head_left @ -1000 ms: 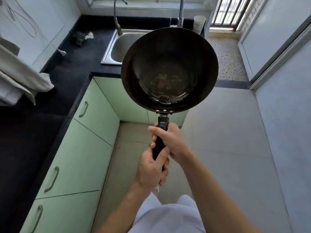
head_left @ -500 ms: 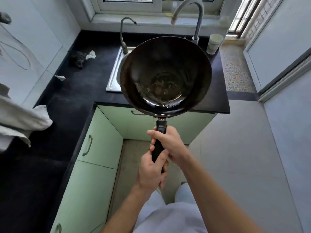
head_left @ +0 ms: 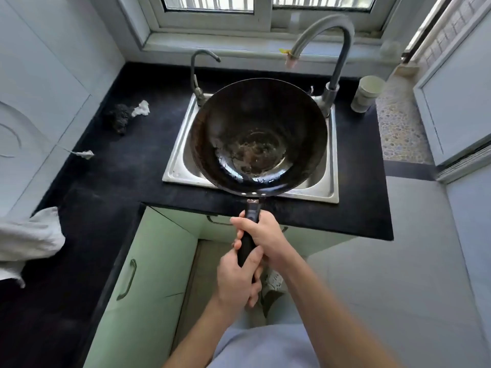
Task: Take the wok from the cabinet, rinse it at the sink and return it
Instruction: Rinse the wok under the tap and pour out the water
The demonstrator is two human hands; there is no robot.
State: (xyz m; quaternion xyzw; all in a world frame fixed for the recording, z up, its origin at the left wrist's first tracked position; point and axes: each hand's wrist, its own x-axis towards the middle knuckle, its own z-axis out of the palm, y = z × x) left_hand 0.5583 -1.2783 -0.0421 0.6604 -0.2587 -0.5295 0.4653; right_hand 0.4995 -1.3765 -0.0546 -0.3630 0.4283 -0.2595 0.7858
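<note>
A black wok [head_left: 257, 139] with a worn, greyish bottom hangs over the steel sink [head_left: 175, 166], covering most of the basin. Its black handle points toward me. My right hand [head_left: 265, 239] grips the handle close to the wok. My left hand [head_left: 237, 281] grips the handle's end just behind it. A tall grey curved tap [head_left: 336, 54] stands at the sink's back right, its spout above the wok's far rim. A smaller tap [head_left: 198, 75] stands at the back left.
The black L-shaped counter [head_left: 119, 176] carries a dark scrubber [head_left: 119, 119] with a white scrap, a white cloth [head_left: 26, 239] at the left, and a pale cup [head_left: 368, 92] at the right. Green cabinet doors [head_left: 148, 274] sit below. A window runs behind the sink.
The wok has moved forward from in front of the cabinets to over the sink. Both hands keep the same grip on the handle. I stand closer to the counter.
</note>
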